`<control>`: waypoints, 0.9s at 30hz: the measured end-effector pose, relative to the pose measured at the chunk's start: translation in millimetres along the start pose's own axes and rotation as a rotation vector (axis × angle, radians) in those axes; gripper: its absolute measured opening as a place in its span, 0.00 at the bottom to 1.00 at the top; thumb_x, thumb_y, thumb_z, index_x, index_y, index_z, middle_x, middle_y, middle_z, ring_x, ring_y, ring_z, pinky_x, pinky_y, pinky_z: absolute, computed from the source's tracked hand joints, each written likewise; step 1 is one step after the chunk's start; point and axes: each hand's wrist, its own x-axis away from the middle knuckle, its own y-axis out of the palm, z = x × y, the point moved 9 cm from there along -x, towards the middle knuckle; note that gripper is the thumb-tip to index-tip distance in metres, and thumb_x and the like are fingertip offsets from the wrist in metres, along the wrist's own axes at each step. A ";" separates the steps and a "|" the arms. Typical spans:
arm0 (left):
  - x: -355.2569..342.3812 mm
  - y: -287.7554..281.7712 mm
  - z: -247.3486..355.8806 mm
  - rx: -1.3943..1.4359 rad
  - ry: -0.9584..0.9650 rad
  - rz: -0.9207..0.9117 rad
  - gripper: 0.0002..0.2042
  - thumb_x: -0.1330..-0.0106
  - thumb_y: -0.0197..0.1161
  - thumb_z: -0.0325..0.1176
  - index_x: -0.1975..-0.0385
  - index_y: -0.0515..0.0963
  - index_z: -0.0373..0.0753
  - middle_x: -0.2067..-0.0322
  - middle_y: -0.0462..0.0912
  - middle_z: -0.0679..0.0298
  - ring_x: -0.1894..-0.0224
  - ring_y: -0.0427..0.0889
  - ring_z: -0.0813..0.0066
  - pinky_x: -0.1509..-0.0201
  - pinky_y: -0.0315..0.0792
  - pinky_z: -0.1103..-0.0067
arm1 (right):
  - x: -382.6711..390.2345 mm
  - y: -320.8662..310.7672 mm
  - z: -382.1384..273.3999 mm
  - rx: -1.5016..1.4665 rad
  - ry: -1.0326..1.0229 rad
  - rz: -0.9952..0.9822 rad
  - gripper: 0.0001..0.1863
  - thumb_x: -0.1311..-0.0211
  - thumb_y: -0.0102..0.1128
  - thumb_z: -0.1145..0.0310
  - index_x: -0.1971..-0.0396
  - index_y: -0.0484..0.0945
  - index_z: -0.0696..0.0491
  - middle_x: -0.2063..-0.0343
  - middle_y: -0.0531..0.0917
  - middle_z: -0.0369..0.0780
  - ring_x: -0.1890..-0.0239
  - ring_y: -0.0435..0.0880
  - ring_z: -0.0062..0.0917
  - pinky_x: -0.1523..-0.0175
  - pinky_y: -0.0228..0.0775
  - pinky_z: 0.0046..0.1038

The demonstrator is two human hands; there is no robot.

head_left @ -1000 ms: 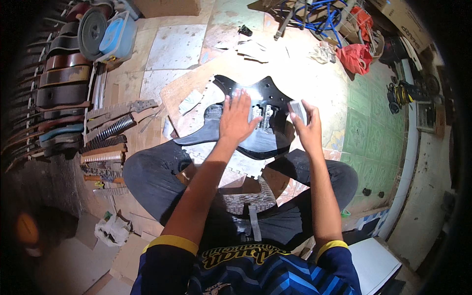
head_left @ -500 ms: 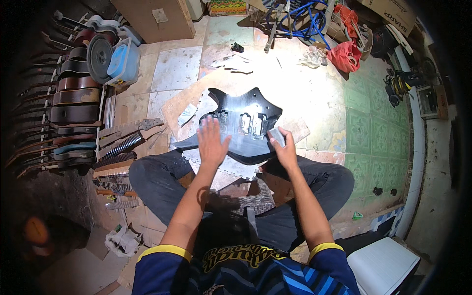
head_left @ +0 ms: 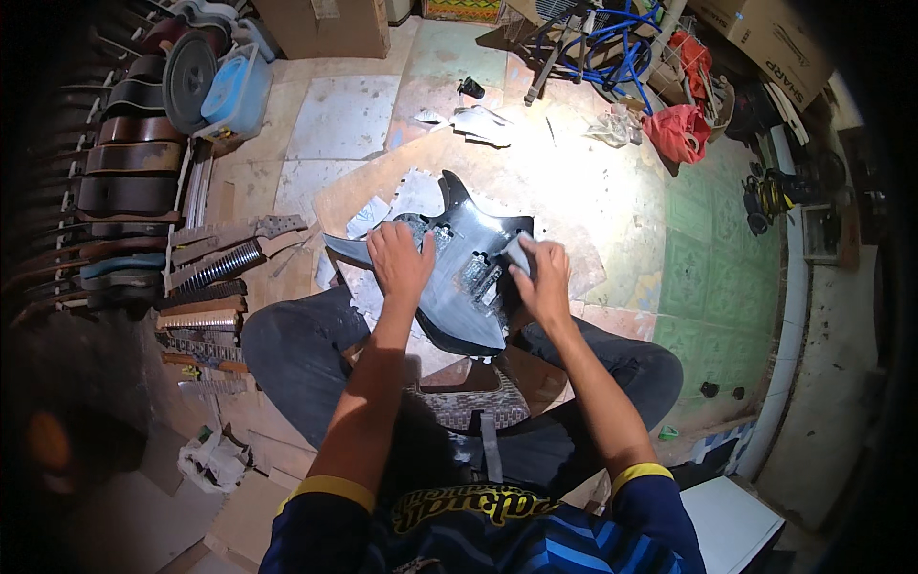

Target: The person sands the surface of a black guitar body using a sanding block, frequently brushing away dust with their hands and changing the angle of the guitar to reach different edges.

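Observation:
A black electric guitar body (head_left: 459,304) with pointed horns lies turned at an angle in front of my crossed legs. Pale dusty scuffing covers much of its face, and pickup cavities are cut into it. My left hand (head_left: 400,260) grips the body near its left horn, thumb apart on the face. A small grey sanding block (head_left: 517,254) is pinched in my right hand (head_left: 547,277), at the body's right edge; whether the block touches the edge is hard to tell. Beneath the body lies a pale foam mat (head_left: 367,297) with jigsaw edges.
A board (head_left: 583,251) lies under the mat. Guitars (head_left: 134,158) stand in a row at the left, with guitar necks (head_left: 225,251) nearer. Paper scraps (head_left: 481,124) and a small black object (head_left: 470,88) lie beyond. A red bag (head_left: 677,134) and blue tubing (head_left: 598,43) sit far right.
The guitar body has turned clockwise on the mat. My left hand has gone from flat on its face to gripping it, and my right hand has lifted slightly with the sanding block.

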 end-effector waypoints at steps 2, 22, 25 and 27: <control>-5.8 3.1 -7.1 0.024 -0.039 -0.089 0.29 0.38 0.67 0.50 0.47 0.75 0.31 0.41 0.74 0.45 0.35 0.68 0.46 0.28 0.54 0.50 | -20.8 2.0 5.9 0.052 0.049 0.030 0.27 0.46 0.73 0.71 0.44 0.79 0.47 0.51 0.75 0.48 0.48 0.73 0.44 0.42 0.64 0.43; -8.2 -5.1 0.8 -0.027 -0.008 0.063 0.28 0.37 0.64 0.51 0.37 0.78 0.49 0.40 0.74 0.54 0.40 0.72 0.57 0.34 0.59 0.59 | 53.1 53.7 -65.7 0.015 -0.128 -0.250 0.30 0.51 0.74 0.72 0.44 0.78 0.44 0.49 0.75 0.51 0.50 0.73 0.48 0.47 0.64 0.46; -7.2 -6.4 0.4 -0.042 0.000 0.095 0.27 0.37 0.65 0.50 0.38 0.78 0.49 0.40 0.74 0.54 0.40 0.72 0.58 0.34 0.59 0.59 | 54.2 54.7 -66.9 0.013 -0.141 -0.283 0.28 0.49 0.76 0.73 0.46 0.79 0.42 0.48 0.75 0.49 0.50 0.73 0.46 0.48 0.64 0.46; -8.3 -4.2 0.5 -0.028 -0.003 0.093 0.27 0.38 0.65 0.50 0.39 0.78 0.49 0.40 0.74 0.54 0.40 0.73 0.58 0.34 0.59 0.59 | 59.9 57.0 -71.4 -0.011 -0.235 -0.363 0.26 0.50 0.76 0.73 0.49 0.81 0.41 0.50 0.77 0.50 0.49 0.74 0.46 0.48 0.64 0.46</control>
